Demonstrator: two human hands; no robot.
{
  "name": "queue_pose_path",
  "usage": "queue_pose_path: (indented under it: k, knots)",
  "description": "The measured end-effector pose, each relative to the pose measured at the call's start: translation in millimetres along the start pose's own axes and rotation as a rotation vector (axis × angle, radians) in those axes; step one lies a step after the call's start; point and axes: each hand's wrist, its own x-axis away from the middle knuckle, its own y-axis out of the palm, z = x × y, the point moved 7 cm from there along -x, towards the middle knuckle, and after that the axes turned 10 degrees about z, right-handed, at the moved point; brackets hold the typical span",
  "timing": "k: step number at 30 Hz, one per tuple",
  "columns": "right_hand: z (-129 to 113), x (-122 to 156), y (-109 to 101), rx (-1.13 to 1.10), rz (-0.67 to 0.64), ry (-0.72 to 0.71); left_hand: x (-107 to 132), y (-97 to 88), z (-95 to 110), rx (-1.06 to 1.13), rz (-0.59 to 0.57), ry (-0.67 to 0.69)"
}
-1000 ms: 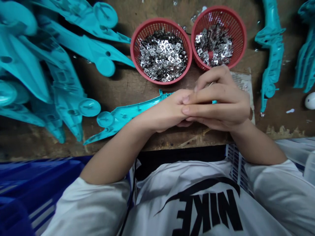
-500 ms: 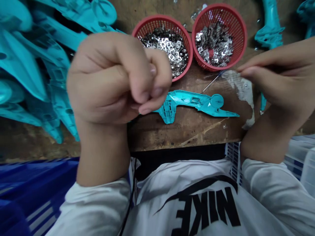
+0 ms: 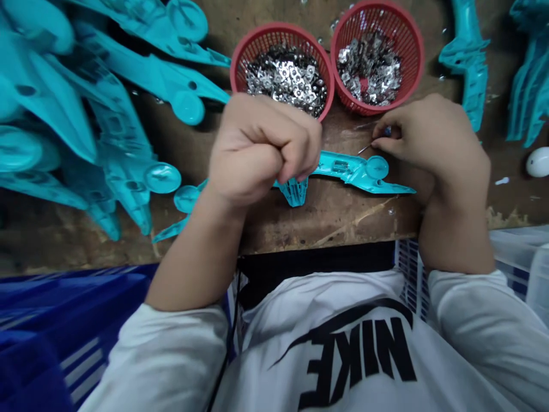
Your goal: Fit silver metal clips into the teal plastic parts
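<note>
My left hand is closed in a fist above the left part of a turquoise plastic part, hiding some of it. Whatever the fist holds, if anything, is hidden. On the wooden table, the part lies with its ribbed inner side up and a small metal clip seated in it. My right hand is low over the table behind the part's right end. Its thumb and fingertips pinch a thin-shafted metal tool; a bit of blue shows inside the curled fingers.
Two red baskets hold small metal clips behind the part. Turquoise parts are heaped at left, with others at right. A blue crate stands below the table edge. A white round object is far right.
My left fist has moved right and away from me, over the part. My right hand has come down and left onto the thin tool that was lying on the table.
</note>
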Motion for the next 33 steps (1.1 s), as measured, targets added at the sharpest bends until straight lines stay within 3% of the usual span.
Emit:
queue_pose_path:
  k: [4, 6, 9, 12, 15, 17, 24, 28, 33]
  knots:
    - [14, 19, 6, -0.135, 0.052, 0.002, 30, 11.6, -3, -0.712, -0.044, 0.212]
    - [20, 33, 10, -0.155, 0.083, -0.029, 48, 23.4, -15, -0.877, -0.069, 0.267]
    - [14, 51, 6, -0.111, 0.151, 0.01, 66, 37.4, -35, -0.837, -0.016, 0.274]
    - [-20, 60, -7, -0.135, 0.244, 0.025, 72, 45.1, -48, -0.803, 0.042, 0.215]
    - [-63, 60, -8, -0.131, 0.175, -0.047, 72, 51.5, -51, -0.856, 0.007, 0.134]
    - [-79, 59, -5, -0.109, 0.136, -0.061, 70, 55.6, -49, -0.892, -0.04, 0.092]
    - [-81, 66, 8, -0.104, 0.212, -0.049, 65, 64.0, -46, -0.958, -0.14, 0.019]
    - [-80, 70, 12, -0.083, 0.275, -0.024, 62, 63.5, -46, -0.952, -0.121, -0.001]
    - [-78, 71, 12, -0.091, 0.259, 0.027, 56, 62.9, -45, -0.964, -0.062, -0.049]
